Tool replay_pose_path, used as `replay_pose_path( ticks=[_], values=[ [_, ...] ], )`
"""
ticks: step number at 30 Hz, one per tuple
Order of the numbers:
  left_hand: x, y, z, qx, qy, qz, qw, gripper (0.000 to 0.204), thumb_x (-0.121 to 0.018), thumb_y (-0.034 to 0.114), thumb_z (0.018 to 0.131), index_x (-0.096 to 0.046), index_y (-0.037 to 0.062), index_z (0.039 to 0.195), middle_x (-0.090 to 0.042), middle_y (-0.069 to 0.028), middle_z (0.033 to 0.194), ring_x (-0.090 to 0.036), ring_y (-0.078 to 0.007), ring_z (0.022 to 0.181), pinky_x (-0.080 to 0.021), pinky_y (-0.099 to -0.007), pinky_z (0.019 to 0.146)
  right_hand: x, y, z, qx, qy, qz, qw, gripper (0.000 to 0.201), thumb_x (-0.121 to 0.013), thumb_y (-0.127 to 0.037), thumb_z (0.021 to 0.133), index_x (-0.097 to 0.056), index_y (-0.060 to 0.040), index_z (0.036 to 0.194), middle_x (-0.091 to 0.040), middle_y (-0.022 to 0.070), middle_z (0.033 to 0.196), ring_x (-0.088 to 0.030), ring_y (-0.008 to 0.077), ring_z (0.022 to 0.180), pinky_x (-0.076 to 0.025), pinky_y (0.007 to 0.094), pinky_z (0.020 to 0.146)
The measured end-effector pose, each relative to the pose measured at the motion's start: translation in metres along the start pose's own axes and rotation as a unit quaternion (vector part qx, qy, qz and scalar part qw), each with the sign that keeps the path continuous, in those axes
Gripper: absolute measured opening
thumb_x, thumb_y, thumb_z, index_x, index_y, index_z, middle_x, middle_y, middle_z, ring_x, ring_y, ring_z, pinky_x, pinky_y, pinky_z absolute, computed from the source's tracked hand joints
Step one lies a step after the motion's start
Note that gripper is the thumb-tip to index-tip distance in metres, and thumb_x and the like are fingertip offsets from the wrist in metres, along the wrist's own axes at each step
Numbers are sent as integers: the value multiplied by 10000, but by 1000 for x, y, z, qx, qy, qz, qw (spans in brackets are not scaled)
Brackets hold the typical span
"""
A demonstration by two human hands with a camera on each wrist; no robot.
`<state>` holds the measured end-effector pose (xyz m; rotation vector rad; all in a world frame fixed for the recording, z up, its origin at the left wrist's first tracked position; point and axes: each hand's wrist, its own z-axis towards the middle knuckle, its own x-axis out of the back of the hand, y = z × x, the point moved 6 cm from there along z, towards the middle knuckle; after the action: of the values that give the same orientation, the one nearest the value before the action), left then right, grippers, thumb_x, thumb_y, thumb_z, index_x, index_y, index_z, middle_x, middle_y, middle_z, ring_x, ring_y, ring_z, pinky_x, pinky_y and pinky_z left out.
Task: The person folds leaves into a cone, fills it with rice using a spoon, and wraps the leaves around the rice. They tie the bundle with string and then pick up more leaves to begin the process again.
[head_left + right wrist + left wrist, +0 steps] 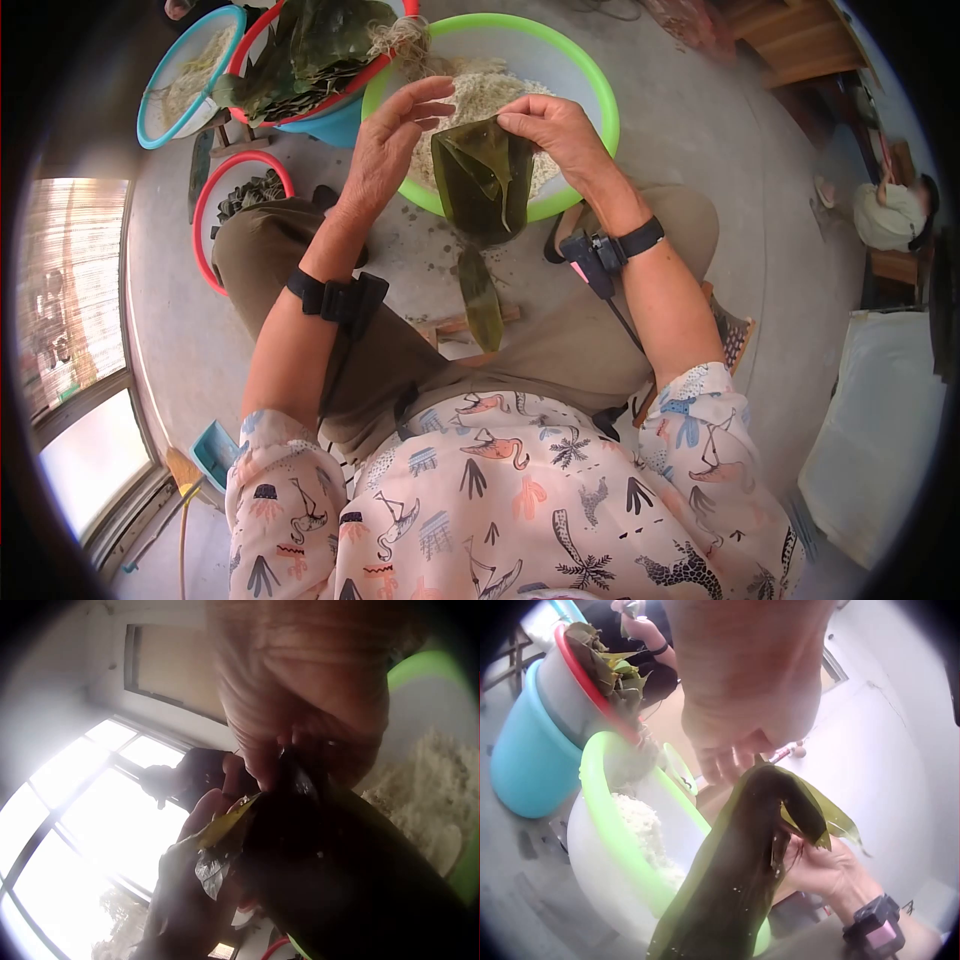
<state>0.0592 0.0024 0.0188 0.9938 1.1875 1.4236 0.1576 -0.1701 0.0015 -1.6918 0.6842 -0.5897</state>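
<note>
Green leaf (pixel 483 190) pinched in R hand (pixel 562 138) fingers; L hand (pixel 394 132) nr it, fingers loosely spread; basin (pixel 610 120) w/ rice (pixel 488 92) close by.

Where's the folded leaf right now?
Head view, upper centre: the folded leaf is pinched by the right hand, seen against the near side of the green-rimmed basin, with the left hand close on its left.

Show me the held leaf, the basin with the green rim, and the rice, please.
Held leaf (pixel 485 190): head view, middle of its dark green surface.
Green-rimmed basin (pixel 611 125): head view, right side of its rim.
Rice (pixel 480 95): head view, upper part of the heap.
</note>
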Motion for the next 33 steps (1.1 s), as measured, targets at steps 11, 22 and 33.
replay_pose_path(
  ticks=[11,22,33],
  values=[
    [-10,-16,-4,120,-42,131,983,382,-652,326,925,-679,-17,1091,-679,-31,923,-589,-85,889,-465,-232,786,-13,-4,2,49,-6,-49,998,144,-658,-146,907,-683,-18,967,-644,-32,877,-555,42,815,-452,209,743],
    [-9,-23,-4,128,-52,58,989,400,-610,343,953,-647,6,1165,-667,-10,978,-599,-85,905,-473,-239,799,-13,-4,2,54,-17,-34,998,171,-643,-191,928,-679,-44,1007,-637,-39,875,-564,46,813,-458,204,731],
    [-16,-37,-8,216,-83,-108,967,503,-559,344,980,-469,46,1375,-614,-59,1212,-624,-156,1053,-511,-309,892,-1,30,11,-100,6,321,942,249,-602,-241,959,-636,-31,1087,-675,51,991,-660,153,876,-550,312,747]
  ],
)
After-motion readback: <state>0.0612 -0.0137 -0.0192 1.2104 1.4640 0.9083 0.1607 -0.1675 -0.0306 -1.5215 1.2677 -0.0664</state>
